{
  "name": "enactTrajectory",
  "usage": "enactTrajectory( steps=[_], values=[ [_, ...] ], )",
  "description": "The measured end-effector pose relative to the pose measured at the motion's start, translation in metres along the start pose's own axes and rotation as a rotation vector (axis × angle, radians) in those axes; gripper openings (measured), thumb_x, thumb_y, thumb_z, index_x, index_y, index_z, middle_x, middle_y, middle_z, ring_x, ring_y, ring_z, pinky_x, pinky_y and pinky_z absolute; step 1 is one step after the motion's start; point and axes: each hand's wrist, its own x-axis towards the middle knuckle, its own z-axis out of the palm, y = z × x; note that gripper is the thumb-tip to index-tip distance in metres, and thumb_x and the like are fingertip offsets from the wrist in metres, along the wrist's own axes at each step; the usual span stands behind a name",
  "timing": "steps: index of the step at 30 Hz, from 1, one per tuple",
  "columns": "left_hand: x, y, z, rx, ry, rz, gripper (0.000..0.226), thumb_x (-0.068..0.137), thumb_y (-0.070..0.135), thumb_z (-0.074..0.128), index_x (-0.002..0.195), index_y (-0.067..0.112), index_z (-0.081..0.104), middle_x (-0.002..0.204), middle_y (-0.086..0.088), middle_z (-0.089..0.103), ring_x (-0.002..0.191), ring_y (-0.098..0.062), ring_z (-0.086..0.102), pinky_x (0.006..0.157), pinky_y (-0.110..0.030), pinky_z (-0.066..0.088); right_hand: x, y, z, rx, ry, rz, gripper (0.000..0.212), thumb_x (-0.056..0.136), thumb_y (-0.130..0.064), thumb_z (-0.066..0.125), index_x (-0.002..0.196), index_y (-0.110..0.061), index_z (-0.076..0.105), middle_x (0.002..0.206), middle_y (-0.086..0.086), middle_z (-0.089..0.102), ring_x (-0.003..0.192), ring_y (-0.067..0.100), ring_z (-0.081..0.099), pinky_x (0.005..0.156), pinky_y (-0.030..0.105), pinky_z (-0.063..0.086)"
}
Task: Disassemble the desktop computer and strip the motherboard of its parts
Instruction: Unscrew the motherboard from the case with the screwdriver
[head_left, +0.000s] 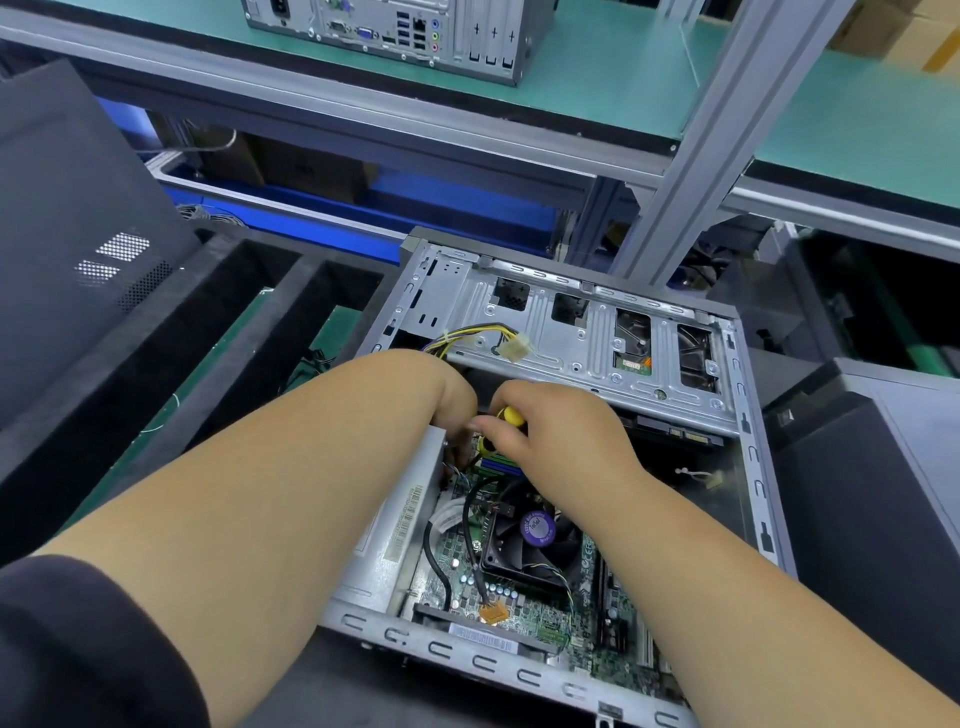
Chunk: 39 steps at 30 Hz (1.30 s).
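Both forearms over the open case (748, 452); right hand (561, 431) gripping yellow screwdriver (511, 415); left hand (447, 400) grip unclear.

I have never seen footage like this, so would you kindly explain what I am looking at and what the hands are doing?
There is no robot here: a person works with bare hands, and the one picture comes from a camera on their head, looking forward and down. In front of them an open computer case lies on its side on the bench. Inside you can see the green motherboard, a black fan and loose cables. The right hand grips a yellow-handled screwdriver, pointed down into the case. The left hand reaches in beside it; its fingers are hidden, so I cannot tell what it holds. A second computer stands on the green shelf behind.
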Motion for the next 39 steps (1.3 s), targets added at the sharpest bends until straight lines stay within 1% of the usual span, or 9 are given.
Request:
enactTrajectory(
  steps=[3, 10, 14, 17, 21, 25, 30, 36, 39],
  values=[
    [-0.001, -0.002, -0.001, -0.011, 0.006, 0.009, 0.032, 0.098, 0.019, 0.049, 0.126, 0.011, 0.061, 0.12, -0.01, 0.061, 0.109, -0.027, 0.056, 0.104, -0.039, 0.042, -0.001, -0.002, 0.001, -0.028, 0.035, -0.025, 0.036, 0.091, -0.058, 0.055, 0.105, -0.024, 0.059, 0.079, -0.003, 0.062, 0.075, 0.024, 0.056, 0.057, 0.032, 0.035],
    [0.005, 0.0, 0.002, 0.001, 0.103, -0.086, 0.016, 0.098, 0.015, 0.045, 0.094, 0.006, 0.059, 0.076, -0.005, 0.047, 0.087, -0.025, 0.046, 0.092, -0.038, 0.043, -0.001, -0.003, -0.002, 0.096, -0.008, -0.123, 0.02, 0.091, -0.025, 0.061, 0.107, -0.015, 0.055, 0.097, 0.0, 0.055, 0.091, 0.024, 0.05, 0.071, 0.038, 0.04],
    [0.009, -0.006, 0.001, -0.019, 0.047, -0.073, 0.027, 0.096, 0.021, 0.051, 0.117, 0.008, 0.063, 0.108, -0.012, 0.059, 0.106, -0.028, 0.056, 0.103, -0.044, 0.043, -0.001, -0.002, 0.001, 0.01, -0.041, -0.103, 0.027, 0.097, -0.037, 0.046, 0.114, -0.018, 0.053, 0.108, 0.0, 0.058, 0.1, 0.024, 0.051, 0.076, 0.039, 0.045],
    [0.007, -0.005, 0.0, -0.04, 0.066, -0.104, 0.033, 0.096, 0.021, 0.053, 0.125, 0.008, 0.06, 0.105, -0.007, 0.061, 0.095, -0.022, 0.056, 0.096, -0.039, 0.048, -0.001, -0.001, 0.0, -0.05, -0.045, -0.072, 0.041, 0.094, -0.057, 0.037, 0.111, -0.023, 0.054, 0.102, -0.005, 0.062, 0.091, 0.023, 0.055, 0.067, 0.038, 0.047],
    [0.008, -0.003, 0.002, -0.102, 0.017, -0.05, 0.031, 0.097, 0.017, 0.053, 0.124, 0.007, 0.061, 0.123, -0.011, 0.062, 0.111, -0.025, 0.058, 0.103, -0.042, 0.043, 0.0, 0.0, 0.001, 0.002, -0.025, -0.091, 0.027, 0.098, -0.042, 0.05, 0.113, -0.021, 0.058, 0.103, -0.002, 0.063, 0.093, 0.026, 0.056, 0.071, 0.04, 0.047],
    [0.013, -0.001, 0.005, -0.132, 0.024, -0.118, 0.028, 0.095, 0.021, 0.055, 0.12, 0.011, 0.064, 0.088, 0.002, 0.066, 0.083, -0.016, 0.064, 0.091, -0.034, 0.05, -0.002, -0.003, 0.002, 0.061, -0.038, -0.06, 0.026, 0.092, -0.029, 0.052, 0.115, -0.017, 0.052, 0.107, 0.0, 0.058, 0.096, 0.025, 0.052, 0.073, 0.039, 0.046],
    [0.014, -0.009, 0.003, 0.016, 0.089, -0.052, 0.012, 0.098, 0.018, 0.047, 0.098, 0.013, 0.058, 0.102, -0.015, 0.056, 0.095, -0.028, 0.052, 0.102, -0.046, 0.041, -0.002, -0.003, 0.003, -0.116, -0.014, -0.053, 0.037, 0.095, -0.056, 0.041, 0.104, -0.024, 0.057, 0.09, -0.005, 0.062, 0.08, 0.022, 0.056, 0.059, 0.033, 0.04],
    [0.017, -0.009, 0.004, 0.029, 0.05, -0.073, 0.017, 0.096, 0.022, 0.052, 0.081, 0.013, 0.056, 0.09, -0.008, 0.055, 0.095, -0.028, 0.053, 0.101, -0.045, 0.044, -0.001, -0.004, 0.004, 0.057, -0.038, -0.092, 0.024, 0.092, -0.031, 0.055, 0.112, -0.017, 0.052, 0.103, 0.001, 0.059, 0.087, 0.028, 0.053, 0.069, 0.041, 0.046],
    [0.019, -0.009, 0.005, 0.04, 0.036, -0.033, 0.018, 0.097, 0.018, 0.049, 0.104, 0.009, 0.063, 0.106, -0.015, 0.058, 0.104, -0.029, 0.054, 0.103, -0.043, 0.04, -0.002, -0.004, 0.005, 0.053, -0.028, -0.07, 0.022, 0.091, -0.032, 0.052, 0.106, -0.017, 0.051, 0.099, 0.0, 0.056, 0.087, 0.026, 0.051, 0.068, 0.039, 0.045]
  ],
)
